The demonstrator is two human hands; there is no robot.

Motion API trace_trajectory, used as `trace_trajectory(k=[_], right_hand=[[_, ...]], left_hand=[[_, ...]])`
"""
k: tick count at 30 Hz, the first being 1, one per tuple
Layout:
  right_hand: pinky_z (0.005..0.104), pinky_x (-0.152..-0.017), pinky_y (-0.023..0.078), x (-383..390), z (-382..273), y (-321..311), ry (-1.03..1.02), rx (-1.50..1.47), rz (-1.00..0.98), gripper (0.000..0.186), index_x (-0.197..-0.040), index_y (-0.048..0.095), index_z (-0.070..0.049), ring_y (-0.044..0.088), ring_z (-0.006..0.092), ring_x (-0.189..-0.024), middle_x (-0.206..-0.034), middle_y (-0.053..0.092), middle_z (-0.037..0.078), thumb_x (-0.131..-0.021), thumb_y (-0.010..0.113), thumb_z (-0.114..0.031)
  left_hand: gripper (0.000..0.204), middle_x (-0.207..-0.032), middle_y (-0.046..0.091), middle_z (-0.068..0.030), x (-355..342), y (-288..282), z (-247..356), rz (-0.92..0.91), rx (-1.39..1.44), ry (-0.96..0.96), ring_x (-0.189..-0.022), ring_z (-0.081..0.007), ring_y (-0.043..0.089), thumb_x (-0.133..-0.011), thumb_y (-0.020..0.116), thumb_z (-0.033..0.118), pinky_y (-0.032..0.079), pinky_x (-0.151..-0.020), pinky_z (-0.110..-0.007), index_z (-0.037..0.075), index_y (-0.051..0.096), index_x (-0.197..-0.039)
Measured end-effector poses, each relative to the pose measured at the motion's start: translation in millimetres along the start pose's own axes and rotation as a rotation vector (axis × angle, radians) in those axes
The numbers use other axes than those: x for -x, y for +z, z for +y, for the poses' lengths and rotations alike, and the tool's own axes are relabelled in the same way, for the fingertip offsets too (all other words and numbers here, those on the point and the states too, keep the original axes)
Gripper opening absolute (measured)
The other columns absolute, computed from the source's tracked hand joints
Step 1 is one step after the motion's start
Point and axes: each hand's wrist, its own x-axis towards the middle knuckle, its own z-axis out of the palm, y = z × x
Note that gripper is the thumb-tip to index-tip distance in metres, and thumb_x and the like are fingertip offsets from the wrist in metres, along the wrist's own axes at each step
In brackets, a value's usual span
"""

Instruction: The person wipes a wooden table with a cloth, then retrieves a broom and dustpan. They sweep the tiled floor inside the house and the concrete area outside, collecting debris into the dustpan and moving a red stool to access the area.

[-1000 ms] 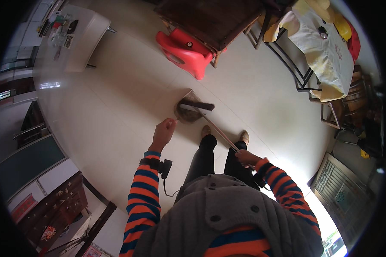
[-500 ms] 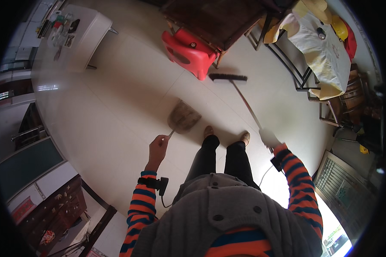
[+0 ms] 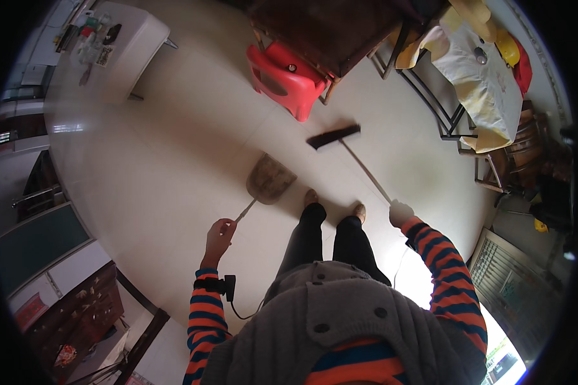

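My left hand (image 3: pixel 220 236) is closed round the thin handle of a dustpan (image 3: pixel 271 179). The pan is worn and brownish grey, and lies low over the tiled floor ahead of my left foot. My right hand (image 3: pixel 401 213) grips the upper end of a long broom handle. At its far end the dark-bristled broom (image 3: pixel 333 136) is at the floor, tilted, right of the dustpan and beyond my feet. A clear stretch of handle shows between hand and bristles. Whether the bristles touch the tiles I cannot tell.
A red plastic stool (image 3: pixel 286 83) stands ahead, partly under a dark wooden table (image 3: pixel 327 32). A cloth-covered table (image 3: pixel 481 77) and a wooden chair (image 3: pixel 526 138) are at the right. Far left is a white cabinet (image 3: pixel 131 54) with small items on top.
The broom head has swung nearer to me and slightly left, and turned at a slant. My left hand has drawn back left with the dustpan, which shifted slightly left.
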Motion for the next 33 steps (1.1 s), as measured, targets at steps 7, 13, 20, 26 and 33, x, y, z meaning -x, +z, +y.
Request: trace_trajectory(k=[7,13,20,26,33], right_hand=[[0.0437,-0.058,0.048,57.7,15.1,-5.1,-0.032,-0.136,0.007,0.028,-0.084,0.045,0.001,0.059,0.0345,-0.064,-0.068,0.058,0.019,-0.086,0.034,-0.025],[0.0470,-0.058,0.047,43.5,-10.5,-1.6,0.043,-0.310,0.171,0.025,-0.086,0.040,-0.002,0.058,0.0369,-0.063,-0.065,0.058,0.020,-0.085,0.038,-0.027],[0.0423,-0.048,0.042,-6.6,-43.2,-16.4,0.126,-0.961,0.106,0.030,-0.084,0.038,-0.004,0.053,0.0324,-0.052,-0.062,0.052,0.019,-0.081,0.049,-0.031],[0.0240,-0.033,0.029,-4.0,-39.8,-28.3,0.220,-2.106,-0.475,0.018,-0.082,0.032,-0.010,0.037,0.0102,-0.039,-0.051,0.037,0.002,-0.085,0.047,-0.019],[0.0244,-0.030,0.026,2.8,-51.7,-34.3,0.263,-2.028,-0.438,0.022,-0.082,0.030,-0.010,0.034,0.0095,-0.035,-0.052,0.038,0.001,-0.082,0.051,-0.013]], left_hand=[[0.034,-0.084,0.059,-0.0102,-9.1,-26.9,26.1,-0.027,-0.546,0.145,-0.076,-0.0217,0.057,-0.078,0.057,0.036,0.045,-0.070,-0.035,0.005,0.057,-0.093],[0.029,-0.083,0.062,-0.0100,-87.3,22.1,103.6,-0.117,-0.253,0.356,-0.079,-0.0211,0.060,-0.079,0.058,0.028,0.046,-0.071,-0.029,0.004,0.055,-0.095],[0.045,-0.108,0.051,-0.0096,-216.9,152.5,216.1,-0.493,0.198,0.004,-0.099,-0.0188,0.050,-0.084,0.050,0.035,0.044,-0.079,-0.030,0.003,0.042,-0.114],[0.068,-0.127,0.034,-0.0148,-310.1,232.1,275.3,-0.396,0.535,-0.039,-0.114,-0.0269,0.039,-0.081,0.054,0.039,0.041,-0.089,-0.036,0.003,0.021,-0.129],[0.074,-0.115,0.042,-0.0139,-367.0,273.0,292.6,-0.320,0.768,-0.065,-0.103,-0.0259,0.048,-0.074,0.066,0.027,0.046,-0.084,-0.037,0.002,0.020,-0.126]])
